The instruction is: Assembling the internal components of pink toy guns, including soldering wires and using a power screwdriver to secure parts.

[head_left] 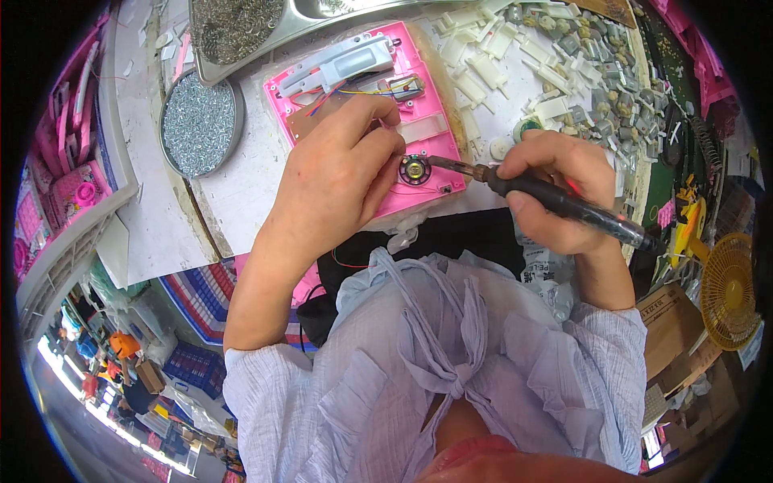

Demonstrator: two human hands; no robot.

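A pink plastic toy housing lies open on the table in front of me, with a round speaker set in its near part. My right hand is closed around the black handle of a soldering iron. The iron's dark tip meets the speaker's right edge. Over the housing's left side rests my left hand, its fingers bent and pinched close to the speaker's left edge. Whatever those fingertips hold is hidden. Thin red, blue and yellow wires run past the left hand to a small motor unit.
Left of the housing stands a round bowl of small screws. A metal tray with small metal parts is at the back. White plastic pieces and several small motors cover the right side. A yellow fan stands far right.
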